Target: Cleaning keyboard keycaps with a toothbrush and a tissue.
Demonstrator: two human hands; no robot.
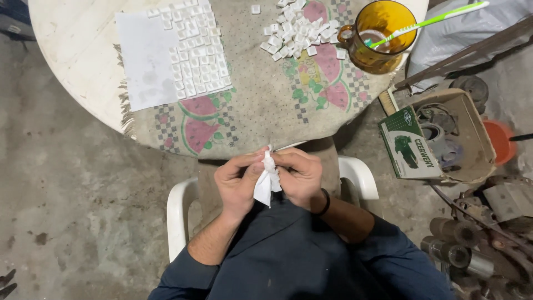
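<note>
Left hand: the left hand [239, 180] is raised over the lap, fingers curled, its grip pinched together on the upper end of a white cloth [265, 183].
Right hand: the right hand [300, 176] meets the left one fingertip to fingertip, its grip also closed on the top of the cloth; a dark band sits on that wrist.
Cloth: bunched at the top between both hands, its loose end hanging down toward the lap, so its long axis runs roughly up and down. It lies between the two hands, no nearer to one than the other.
Hidden piece: something small may be wrapped inside the cloth at the fingertips, but the fingers cover it and I cannot tell.
Bench: a round white bench [72, 50] stands just ahead of the hands, covered with a fringed mat printed with watermelon slices [261, 111].
Sorted pieces: small white square pieces laid in rows [197, 53] beside a sheet of white paper [145, 58], well apart from the hands.
Loose pieces: a heap of the same white pieces [294, 33] lies further right on the mat.
Mug: an amber glass mug [380, 39] beside the heap holds a green and white toothbrush [430, 22].
Seat: a white plastic chair [180, 211].
Floor: an open cardboard box [444, 136] with metal parts stands to the right.
</note>
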